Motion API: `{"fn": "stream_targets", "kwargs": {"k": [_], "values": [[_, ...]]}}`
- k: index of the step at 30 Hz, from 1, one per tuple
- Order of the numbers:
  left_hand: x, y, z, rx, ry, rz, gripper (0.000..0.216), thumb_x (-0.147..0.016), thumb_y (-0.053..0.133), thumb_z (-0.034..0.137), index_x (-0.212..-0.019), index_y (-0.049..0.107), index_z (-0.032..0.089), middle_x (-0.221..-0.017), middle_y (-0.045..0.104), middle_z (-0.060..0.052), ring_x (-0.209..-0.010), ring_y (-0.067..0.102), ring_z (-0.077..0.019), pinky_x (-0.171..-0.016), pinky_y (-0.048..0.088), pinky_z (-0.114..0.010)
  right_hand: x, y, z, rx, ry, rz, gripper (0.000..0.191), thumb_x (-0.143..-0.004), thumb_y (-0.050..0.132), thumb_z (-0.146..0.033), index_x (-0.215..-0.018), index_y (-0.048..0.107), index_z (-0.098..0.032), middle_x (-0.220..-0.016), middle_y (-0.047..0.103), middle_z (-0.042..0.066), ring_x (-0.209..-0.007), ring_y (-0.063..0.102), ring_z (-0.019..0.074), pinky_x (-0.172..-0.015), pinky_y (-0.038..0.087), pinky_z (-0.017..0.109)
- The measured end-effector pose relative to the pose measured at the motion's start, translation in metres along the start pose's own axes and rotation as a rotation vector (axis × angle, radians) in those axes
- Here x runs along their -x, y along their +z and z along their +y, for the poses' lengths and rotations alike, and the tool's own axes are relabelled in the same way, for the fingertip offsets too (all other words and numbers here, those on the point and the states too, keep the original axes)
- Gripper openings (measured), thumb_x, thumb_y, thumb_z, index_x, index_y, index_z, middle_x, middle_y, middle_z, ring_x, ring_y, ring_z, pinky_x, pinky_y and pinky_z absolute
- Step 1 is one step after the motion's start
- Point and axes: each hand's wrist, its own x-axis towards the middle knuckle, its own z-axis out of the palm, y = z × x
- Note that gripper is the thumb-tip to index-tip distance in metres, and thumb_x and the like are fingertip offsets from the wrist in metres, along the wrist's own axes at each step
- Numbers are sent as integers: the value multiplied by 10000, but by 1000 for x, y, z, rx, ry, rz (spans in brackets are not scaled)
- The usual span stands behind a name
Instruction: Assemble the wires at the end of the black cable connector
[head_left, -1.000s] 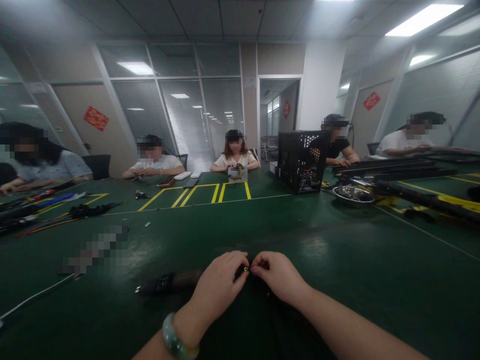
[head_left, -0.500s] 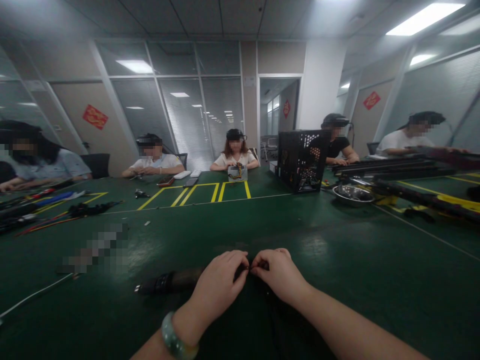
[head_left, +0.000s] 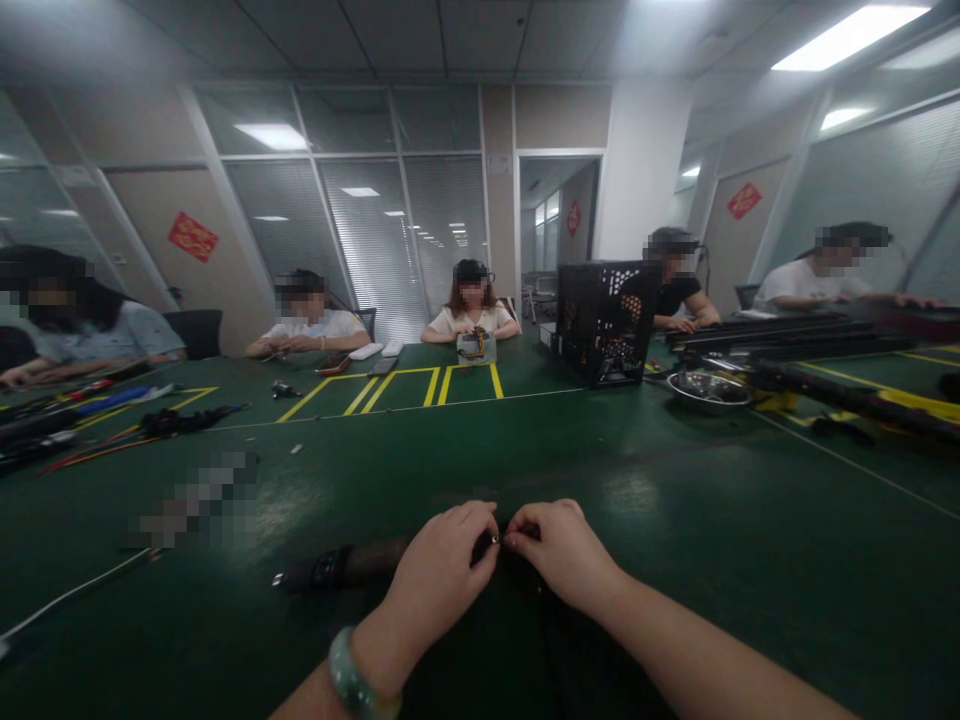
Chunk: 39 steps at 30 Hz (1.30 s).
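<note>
My left hand [head_left: 446, 560], with a green bangle [head_left: 354, 672] at the wrist, is pinched closed around a small part whose shiny end [head_left: 495, 540] shows at the fingertips. Close beside it, my right hand [head_left: 555, 550] is closed too, thumb against fingers; what it grips is too small and dark to name. The two sets of fingertips nearly meet. A dark cylindrical tool with a metal tip [head_left: 330, 568] lies on the green table, its right end hidden behind my left hand. Below my right hand is a dark shape I cannot make out.
A black computer case [head_left: 606, 322] stands across the table, with a metal bowl [head_left: 708, 388] to its right. Cables and tools [head_left: 161, 420] lie at the left. A blurred-out object [head_left: 199, 500] with a white cable is nearer. Several people sit around the table.
The fingertips of my two hands have drawn slightly apart, and the shiny end at my left fingertips shows more clearly. Otherwise both hands keep nearly the same place.
</note>
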Motion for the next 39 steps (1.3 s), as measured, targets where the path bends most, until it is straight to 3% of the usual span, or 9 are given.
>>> {"fn": "stream_targets", "kwargs": {"k": [14, 23, 39], "values": [[2, -4, 3, 73, -20, 27, 132, -840, 544, 231, -970, 566, 229, -1189, 604, -43, -1091, 569, -222, -945, 444, -392, 1, 3, 4, -125, 6, -4, 100, -813, 613, -220, -797, 709, -247, -778, 699, -29, -780, 622, 164, -748, 394, 248], [2, 1, -4, 21, -13, -5, 85, -816, 566, 199, -892, 588, 230, -1219, 605, -29, -1121, 559, -224, -957, 440, -392, -1, 8, 10, -120, 49, -11, 90, -800, 631, -240, -807, 721, -236, -764, 699, -20, -733, 624, 155, -695, 404, 229], [2, 2, -5, 26, -9, -20, 78, -829, 581, 213, -895, 612, 242, -1193, 618, -12, -1123, 553, -212, -966, 426, -378, 1, 0, 3, -17, 37, -8, 54, -793, 672, -277, -807, 722, -263, -788, 714, -41, -794, 616, 163, -770, 357, 263]]}}
